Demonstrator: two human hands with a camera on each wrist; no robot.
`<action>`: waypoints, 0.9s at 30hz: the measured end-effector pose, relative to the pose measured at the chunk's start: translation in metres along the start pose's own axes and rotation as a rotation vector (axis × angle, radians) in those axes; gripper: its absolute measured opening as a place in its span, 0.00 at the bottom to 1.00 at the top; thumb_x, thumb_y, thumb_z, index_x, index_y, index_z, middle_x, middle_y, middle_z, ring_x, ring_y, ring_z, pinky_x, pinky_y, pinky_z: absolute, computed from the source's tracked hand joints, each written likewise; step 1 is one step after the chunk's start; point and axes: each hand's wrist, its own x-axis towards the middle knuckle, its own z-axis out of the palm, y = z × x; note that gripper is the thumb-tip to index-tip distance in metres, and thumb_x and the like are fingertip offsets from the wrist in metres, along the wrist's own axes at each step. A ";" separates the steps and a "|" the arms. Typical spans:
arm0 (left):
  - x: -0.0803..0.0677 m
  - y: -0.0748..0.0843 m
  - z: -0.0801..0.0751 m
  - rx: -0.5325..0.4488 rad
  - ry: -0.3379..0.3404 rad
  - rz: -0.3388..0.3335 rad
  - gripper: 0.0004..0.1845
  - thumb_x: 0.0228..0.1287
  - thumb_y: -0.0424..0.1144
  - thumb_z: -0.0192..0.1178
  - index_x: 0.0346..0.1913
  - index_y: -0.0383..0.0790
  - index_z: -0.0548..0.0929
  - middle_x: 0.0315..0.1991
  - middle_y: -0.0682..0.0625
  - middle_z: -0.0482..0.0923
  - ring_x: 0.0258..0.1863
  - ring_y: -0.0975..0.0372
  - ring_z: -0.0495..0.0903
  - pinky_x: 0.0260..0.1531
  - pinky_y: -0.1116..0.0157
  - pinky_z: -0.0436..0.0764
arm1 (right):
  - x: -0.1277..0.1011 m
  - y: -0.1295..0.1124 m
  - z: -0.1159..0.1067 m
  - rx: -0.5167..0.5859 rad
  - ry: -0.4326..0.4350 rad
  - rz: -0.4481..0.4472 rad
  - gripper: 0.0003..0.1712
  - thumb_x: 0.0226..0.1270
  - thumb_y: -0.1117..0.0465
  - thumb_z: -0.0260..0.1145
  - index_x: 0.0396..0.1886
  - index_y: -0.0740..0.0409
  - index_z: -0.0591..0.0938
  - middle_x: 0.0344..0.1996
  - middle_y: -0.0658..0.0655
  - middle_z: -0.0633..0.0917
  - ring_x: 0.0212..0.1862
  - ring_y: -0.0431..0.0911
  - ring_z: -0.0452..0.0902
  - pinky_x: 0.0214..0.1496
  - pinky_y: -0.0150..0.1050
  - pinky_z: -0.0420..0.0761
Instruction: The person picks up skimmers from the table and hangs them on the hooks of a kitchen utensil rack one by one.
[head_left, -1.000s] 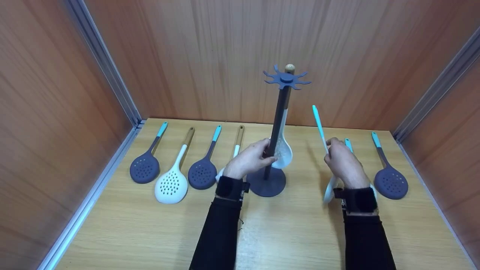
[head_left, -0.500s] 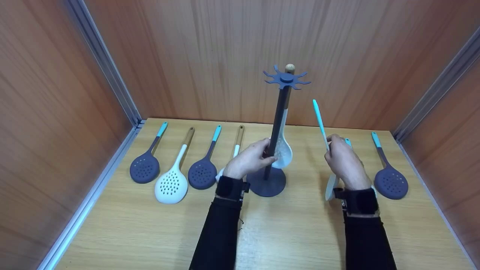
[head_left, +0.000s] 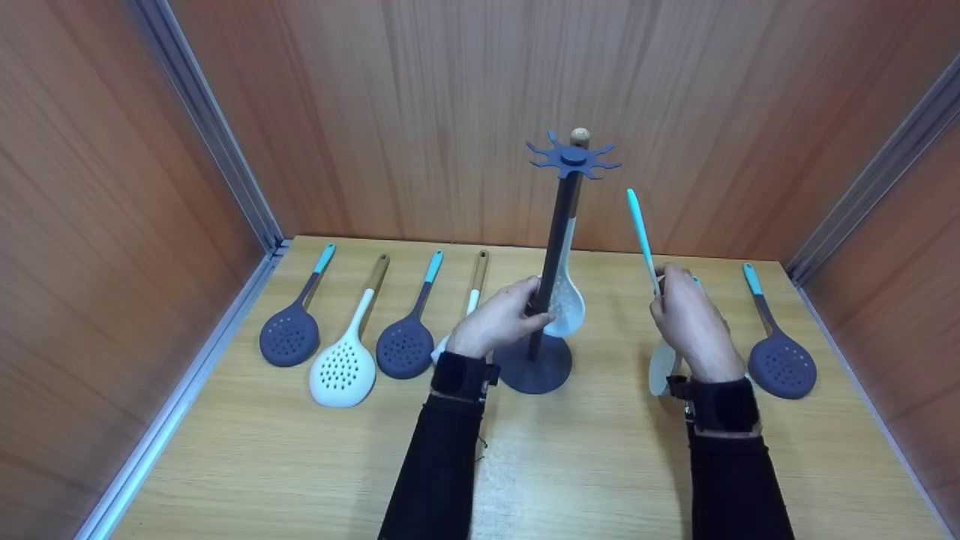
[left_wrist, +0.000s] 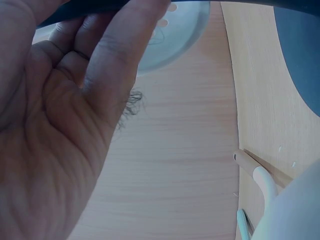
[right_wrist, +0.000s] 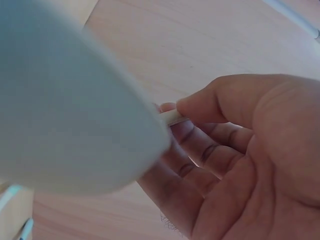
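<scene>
White skimmer [head_left: 651,300] with teal handle was held upright right of center, its bowl [right_wrist: 65,100] mostly hidden behind the right hand [head_left: 691,322] and blurred, filling the right wrist view's left side. Right grip pinched the handle, thumb over fingers [right_wrist: 210,150]. Left hand [head_left: 499,319] wrapped the dark stand [head_left: 551,262] pole at frame center; another white skimmer [head_left: 566,300] hung behind it. Counter [head_left: 300,465] under all; dark skimmer [head_left: 780,364] lay far right.
</scene>
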 end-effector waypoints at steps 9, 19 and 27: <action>0.001 -0.001 0.000 -0.011 -0.005 -0.010 0.24 0.89 0.36 0.68 0.79 0.42 0.79 0.74 0.39 0.87 0.72 0.46 0.90 0.72 0.48 0.92 | -0.005 -0.008 -0.002 -0.004 0.081 -0.028 0.27 0.85 0.75 0.55 0.78 0.79 0.74 0.60 0.79 0.85 0.54 0.67 0.89 0.49 0.62 0.92; 0.000 -0.001 0.000 0.010 0.003 0.001 0.24 0.89 0.37 0.68 0.79 0.41 0.79 0.72 0.38 0.88 0.71 0.46 0.91 0.72 0.47 0.92 | -0.008 -0.015 -0.004 0.021 0.144 -0.042 0.26 0.87 0.74 0.56 0.80 0.74 0.74 0.61 0.77 0.85 0.55 0.69 0.91 0.49 0.65 0.94; 0.000 0.000 0.001 0.019 0.012 0.001 0.21 0.89 0.37 0.68 0.76 0.41 0.81 0.69 0.40 0.89 0.68 0.48 0.91 0.70 0.48 0.93 | -0.011 -0.020 -0.007 0.029 0.218 -0.074 0.23 0.90 0.73 0.57 0.78 0.72 0.75 0.61 0.76 0.86 0.55 0.70 0.91 0.51 0.67 0.94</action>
